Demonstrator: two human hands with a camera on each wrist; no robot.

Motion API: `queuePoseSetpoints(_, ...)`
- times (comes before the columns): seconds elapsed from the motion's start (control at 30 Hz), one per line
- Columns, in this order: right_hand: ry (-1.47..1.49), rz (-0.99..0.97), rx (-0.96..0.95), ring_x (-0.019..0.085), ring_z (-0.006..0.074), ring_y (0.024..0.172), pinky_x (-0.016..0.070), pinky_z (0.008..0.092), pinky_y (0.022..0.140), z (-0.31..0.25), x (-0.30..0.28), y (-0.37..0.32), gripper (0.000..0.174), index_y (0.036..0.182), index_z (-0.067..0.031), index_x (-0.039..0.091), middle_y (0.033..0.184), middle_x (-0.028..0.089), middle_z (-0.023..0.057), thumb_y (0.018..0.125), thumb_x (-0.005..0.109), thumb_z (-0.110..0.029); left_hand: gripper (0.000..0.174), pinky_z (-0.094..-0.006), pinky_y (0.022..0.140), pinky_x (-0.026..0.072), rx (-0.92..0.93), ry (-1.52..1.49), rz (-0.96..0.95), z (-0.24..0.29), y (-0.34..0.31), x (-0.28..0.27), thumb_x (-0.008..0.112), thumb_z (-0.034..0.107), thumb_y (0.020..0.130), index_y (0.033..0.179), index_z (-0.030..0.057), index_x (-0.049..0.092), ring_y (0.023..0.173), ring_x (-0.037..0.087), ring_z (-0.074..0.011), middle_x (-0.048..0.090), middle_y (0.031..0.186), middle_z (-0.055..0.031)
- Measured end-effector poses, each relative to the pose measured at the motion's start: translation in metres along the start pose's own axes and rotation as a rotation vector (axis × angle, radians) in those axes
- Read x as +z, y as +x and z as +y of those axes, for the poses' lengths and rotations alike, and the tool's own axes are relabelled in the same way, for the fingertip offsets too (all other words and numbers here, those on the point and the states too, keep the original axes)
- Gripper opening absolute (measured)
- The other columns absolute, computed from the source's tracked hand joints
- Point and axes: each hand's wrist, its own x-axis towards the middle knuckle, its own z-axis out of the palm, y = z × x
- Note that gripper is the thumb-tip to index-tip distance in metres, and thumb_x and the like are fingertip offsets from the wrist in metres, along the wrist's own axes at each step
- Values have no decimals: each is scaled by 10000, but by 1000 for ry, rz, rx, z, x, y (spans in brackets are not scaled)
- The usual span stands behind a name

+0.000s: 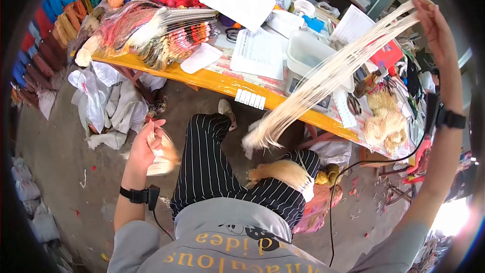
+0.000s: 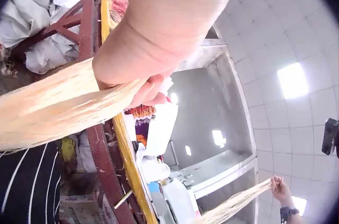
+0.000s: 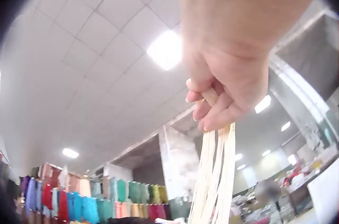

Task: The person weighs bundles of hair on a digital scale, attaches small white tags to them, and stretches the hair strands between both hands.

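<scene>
High at the right of the head view, my right hand point(image 1: 434, 28) pinches the top of a long bunch of cream yarn strands point(image 1: 333, 76). The strands slant down across the table edge to loose ends above my knees. In the right wrist view the fingertips close on the strands point(image 3: 214, 176), which hang straight down. My left hand point(image 1: 145, 144), low beside my leg, grips a second cream yarn bundle point(image 1: 165, 161). That bundle point(image 2: 58, 107) spreads out broad from the fist in the left wrist view. Another cream bundle point(image 1: 283, 173) lies across my thigh.
A yellow-edged table point(image 1: 212, 78) stands in front, bearing coloured yarn hanks point(image 1: 187, 40), papers point(image 1: 257, 53) and a clear plastic bin point(image 1: 308, 50) on a scale. Cream skeins point(image 1: 384, 121) lie at its right end. White bags point(image 1: 113, 103) sit on the floor. A black cable point(image 1: 336, 187) trails from my right wrist.
</scene>
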Motion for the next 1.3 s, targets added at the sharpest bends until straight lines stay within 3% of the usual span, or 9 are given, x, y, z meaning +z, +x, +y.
queuePoseSetpoints(0.23,15,361,-142,375,157,1295,289,258,1090,-15,-48,27,397,1296,24,409,1362,435,124,987,365,-220,339,-194,449,276,45,98,21,-3,-19,6,435,277,965,1060,-19,570,459,328,-35,453,656,17)
queuePoseSetpoints(0.47,-226,-99,119,549,144,984,406,288,912,166,29,-7,344,1081,-45,604,1048,600,41,871,528,-306,339,-198,438,275,57,86,-34,-10,-21,26,436,275,964,1033,-26,576,449,326,-38,430,634,15)
queuePoseSetpoints(0.57,-448,-298,212,612,112,742,439,259,588,244,79,-55,193,846,-75,648,773,643,7,860,505,-205,347,-197,427,258,11,117,-10,-8,-27,32,429,278,967,1030,-31,571,438,313,-39,407,608,18)
queuePoseSetpoints(0.67,-674,-271,297,602,176,516,492,319,563,304,121,-89,181,787,1,601,685,620,103,853,521,-147,356,-200,418,246,3,151,0,-7,-35,31,425,285,969,1035,-36,565,435,308,-36,403,607,20)
queuePoseSetpoints(0.93,-1178,-150,319,602,361,861,460,461,686,285,159,-105,268,848,-71,604,830,643,152,856,550,-333,372,-179,420,249,30,106,-3,-6,-43,69,423,287,970,1221,31,522,450,299,-24,497,695,-2)
queuePoseSetpoints(1.07,-1166,76,-70,600,357,864,478,429,702,255,162,-146,247,1017,-71,602,907,641,156,858,568,-257,366,-187,461,307,42,135,-111,-16,-39,78,450,276,957,1188,6,538,507,366,-26,536,763,-4)
queuePoseSetpoints(1.1,-1171,147,-144,601,361,854,484,415,706,245,164,-157,268,1074,-63,592,929,641,154,861,572,-226,358,-198,607,400,171,291,-89,-25,-32,84,475,297,946,1111,-2,584,646,481,-49,564,793,-7)
queuePoseSetpoints(1.2,-771,71,223,643,252,760,496,351,663,209,196,-195,252,1091,-39,597,894,666,107,886,554,-180,311,-241,757,422,170,404,-124,-44,-17,109,457,259,949,1010,2,622,810,537,-95,565,806,-17)
queuePoseSetpoints(1.3,-163,-221,433,615,102,658,481,219,600,178,265,-228,184,1030,6,622,884,629,70,915,529,-105,318,-292,867,445,77,430,-297,-68,-4,138,429,249,964,1084,2,590,992,554,-129,593,1124,-72)
